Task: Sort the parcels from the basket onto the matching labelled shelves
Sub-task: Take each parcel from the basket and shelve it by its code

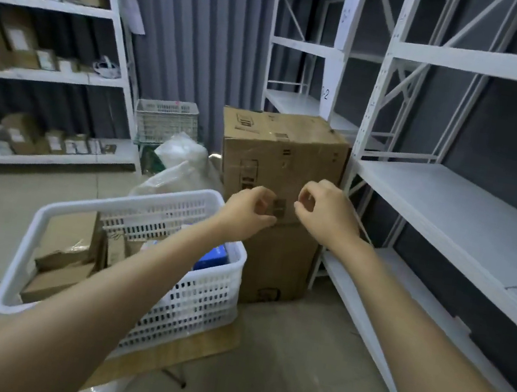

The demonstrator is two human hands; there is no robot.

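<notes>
A white plastic basket [201, 298] stands on the floor at lower left, holding several brown cardboard parcels [56, 280] and a blue box [211, 257]. My left hand [248, 211] is stretched out above the basket's far right corner, its fingers curled and holding nothing. My right hand [325, 209] hovers just to its right with fingers curled too, also holding nothing. Both hands are in front of a large cardboard box [283, 156]. White shelves [443, 210] with bare boards run along the right.
The large box sits on a second big box [277, 265]. Left shelving [50, 74] carries several labelled parcels. Clear plastic bags [183, 154] and another white basket [166, 120] lie behind the first basket. A flat cardboard sheet [180, 348] lies under the basket.
</notes>
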